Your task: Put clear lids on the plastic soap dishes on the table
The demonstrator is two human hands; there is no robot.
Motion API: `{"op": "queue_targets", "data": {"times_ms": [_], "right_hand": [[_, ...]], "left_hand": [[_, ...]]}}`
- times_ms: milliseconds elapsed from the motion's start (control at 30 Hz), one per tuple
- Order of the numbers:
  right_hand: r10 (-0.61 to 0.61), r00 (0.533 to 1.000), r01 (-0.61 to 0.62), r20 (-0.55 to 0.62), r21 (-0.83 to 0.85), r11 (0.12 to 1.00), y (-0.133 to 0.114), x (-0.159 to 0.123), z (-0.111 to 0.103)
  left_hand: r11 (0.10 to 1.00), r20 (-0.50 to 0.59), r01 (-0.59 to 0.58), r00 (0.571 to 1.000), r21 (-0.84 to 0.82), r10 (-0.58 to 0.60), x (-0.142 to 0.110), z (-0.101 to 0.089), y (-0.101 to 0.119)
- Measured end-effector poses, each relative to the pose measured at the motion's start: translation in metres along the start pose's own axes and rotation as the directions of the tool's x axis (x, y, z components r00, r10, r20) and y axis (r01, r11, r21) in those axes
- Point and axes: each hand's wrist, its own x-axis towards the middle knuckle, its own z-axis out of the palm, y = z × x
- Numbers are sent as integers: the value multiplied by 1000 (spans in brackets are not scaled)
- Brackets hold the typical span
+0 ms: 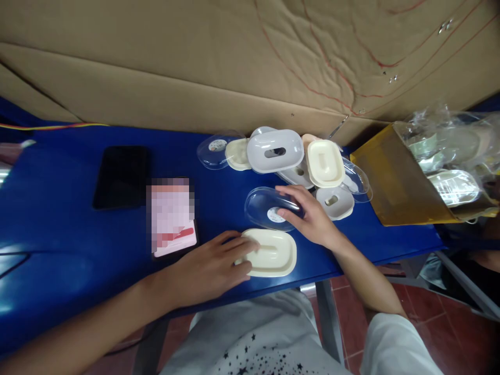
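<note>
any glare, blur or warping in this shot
Head view: soft all over; wide-lens warp bows the blue table edge. Sheen on the clear lid under the right hand and on the plastic bags. A blurred-out patch covers the card. Left hand on the cream tray.

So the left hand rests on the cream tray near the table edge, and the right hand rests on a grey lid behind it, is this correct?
Not quite. In the head view the right hand rests on a clear lid with a round sticker, not a grey one. The rest holds: the left hand lies on the cream tray near the edge of the blue table.
</note>
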Motion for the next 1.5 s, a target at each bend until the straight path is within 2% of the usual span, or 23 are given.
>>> {"op": "queue_targets", "data": {"times_ms": [100, 233, 333, 467, 600, 700, 767, 867, 933, 1000, 1067, 1167, 1267, 1367, 1500], "right_hand": [[-10, 1000, 10, -27, 28, 1000, -3, -1, 1], [-45, 997, 41, -64, -59, 997, -8, -2, -3], [-152, 988, 149, -6, -148, 978, -9, -3, -3], [-272, 952, 297, 138, -219, 929, -1, -2, 6], [-322, 924, 367, 208, -236, 900, 8, 4, 17], [-318, 915, 388, 248, -329, 861, 1, 5, 10], [-270, 944, 328, 189, -450, 831, -9, -3, -3], [-114, 993, 69, -31, -634, 770, -16, -31, -27], [-12, 990, -88, -138, -695, 713, -10, -54, -37], [31, 985, -147, -173, -716, 682, -2, -75, -40], [-3, 983, -129, -182, -709, 694, 3, -92, -35], [-136, 967, -46, -216, -672, 739, -4, -108, -20], [-209, 947, 6, -245, -634, 773, -24, -118, 1], [-197, 959, 45, -205, -576, 816, -46, -118, 28], [-151, 983, 81, -102, -497, 864, -66, -99, 65]], "left_hand": [[1000, 4, 13, 1000, 21, -13, 1, -1, -3], [999, -6, 18, 1000, 30, -18, 1, -3, -9], [998, -15, 34, 999, 58, -33, -1, -4, -13], [998, -22, 21, 1000, 62, -20, -4, -2, -13], [999, -5, 3, 1000, 34, -2, -4, 2, -7], [1000, 6, -25, 1000, 17, 25, -3, 4, -3], [1000, -5, -18, 1000, 19, 18, -3, 4, -3], [1000, -26, 24, 999, 16, -23, -3, 3, -6], [1000, -41, 30, 999, 3, -30, -2, 1, -7], [1000, -69, 22, 997, -18, -23, 0, -2, -8], [999, -120, 19, 992, -37, -23, 3, -6, -8], [998, -174, 42, 983, -50, -50, 8, -11, -7], [999, -135, 51, 990, -14, -52, 10, -9, -7], [1000, -91, 17, 996, 24, -15, 8, -3, -3], [997, -219, 72, 974, 23, -66, 3, 0, 1]]}}
